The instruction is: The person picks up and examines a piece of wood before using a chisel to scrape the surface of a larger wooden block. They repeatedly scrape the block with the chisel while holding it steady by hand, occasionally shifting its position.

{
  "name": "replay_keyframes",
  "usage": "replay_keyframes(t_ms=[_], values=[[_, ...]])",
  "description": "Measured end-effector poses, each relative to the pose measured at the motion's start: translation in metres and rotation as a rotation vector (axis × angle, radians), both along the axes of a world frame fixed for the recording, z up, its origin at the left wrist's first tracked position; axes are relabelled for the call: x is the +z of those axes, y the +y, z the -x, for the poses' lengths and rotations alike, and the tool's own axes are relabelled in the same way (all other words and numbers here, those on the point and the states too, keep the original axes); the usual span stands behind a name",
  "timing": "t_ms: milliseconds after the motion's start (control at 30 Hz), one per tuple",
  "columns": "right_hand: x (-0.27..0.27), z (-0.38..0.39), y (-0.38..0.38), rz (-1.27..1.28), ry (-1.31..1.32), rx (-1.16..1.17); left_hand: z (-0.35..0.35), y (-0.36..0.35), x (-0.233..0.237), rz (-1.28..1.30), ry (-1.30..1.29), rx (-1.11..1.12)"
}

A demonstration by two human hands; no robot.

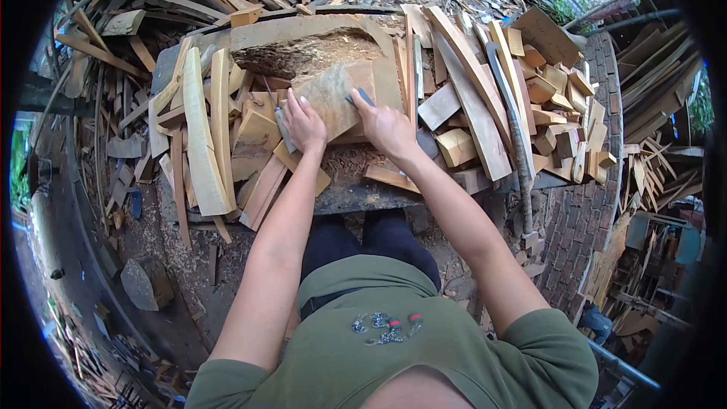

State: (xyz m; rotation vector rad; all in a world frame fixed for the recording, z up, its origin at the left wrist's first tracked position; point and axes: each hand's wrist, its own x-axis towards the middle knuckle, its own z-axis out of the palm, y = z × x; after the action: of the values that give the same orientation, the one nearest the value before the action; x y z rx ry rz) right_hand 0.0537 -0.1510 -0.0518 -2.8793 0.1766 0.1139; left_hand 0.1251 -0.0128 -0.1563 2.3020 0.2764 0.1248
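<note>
A flat wooden block (327,98) with a greyish face lies on a larger hollowed slab of wood (303,29) on the workbench. My left hand (305,123) rests on the block's left edge, fingers stretched out. At the block's right side, my right hand (386,127) is closed around a small dark tool (365,97), too small to name. Just left of my left hand, a thin metal tool with a grey handle (285,129) lies among wood pieces.
Long curved boards (203,132) lie left on the bench. To the right are long strips (473,98), a dark curved stick (516,121) and a pile of small blocks (556,91). A cut log (147,283) stands on the ground at lower left.
</note>
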Motion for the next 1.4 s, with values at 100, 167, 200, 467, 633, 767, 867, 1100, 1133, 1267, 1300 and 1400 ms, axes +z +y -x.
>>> replay_keyframes(t_ms=[100,167,200,467,633,767,867,1100,1133,1267,1300,1400], values=[[0.002,0.023,-0.002,-0.019,0.045,0.034,0.002,0.000,-0.001,-0.026,-0.004,0.008],[-0.003,0.020,0.000,-0.019,0.031,0.057,0.002,-0.001,-0.001,-0.030,-0.049,0.006],[0.000,0.009,0.002,-0.011,0.029,0.051,0.004,-0.001,-0.001,-0.033,-0.043,0.003],[-0.003,-0.026,0.008,0.007,0.012,0.055,0.003,0.000,0.004,-0.013,-0.034,0.003],[0.016,0.003,0.011,0.027,0.192,0.057,0.004,-0.002,0.008,0.009,-0.001,0.034],[0.009,-0.045,0.018,0.059,0.116,0.020,0.003,-0.005,0.005,-0.010,-0.022,0.029],[-0.002,-0.062,0.021,0.070,0.058,0.015,0.002,-0.001,0.011,-0.005,-0.011,0.031],[0.013,-0.011,0.016,0.042,0.137,0.047,0.006,-0.003,0.014,0.043,-0.016,0.037],[0.013,-0.010,0.018,0.040,0.136,0.050,0.005,-0.002,0.015,0.040,-0.015,0.040],[-0.003,-0.055,0.018,0.029,0.046,0.031,0.006,-0.004,0.022,0.046,0.022,0.032],[-0.005,-0.065,0.020,0.042,0.044,0.025,0.006,-0.002,0.023,0.084,0.036,0.029],[-0.004,-0.061,0.021,0.049,0.028,0.034,0.007,-0.002,0.023,0.101,0.048,0.028]])
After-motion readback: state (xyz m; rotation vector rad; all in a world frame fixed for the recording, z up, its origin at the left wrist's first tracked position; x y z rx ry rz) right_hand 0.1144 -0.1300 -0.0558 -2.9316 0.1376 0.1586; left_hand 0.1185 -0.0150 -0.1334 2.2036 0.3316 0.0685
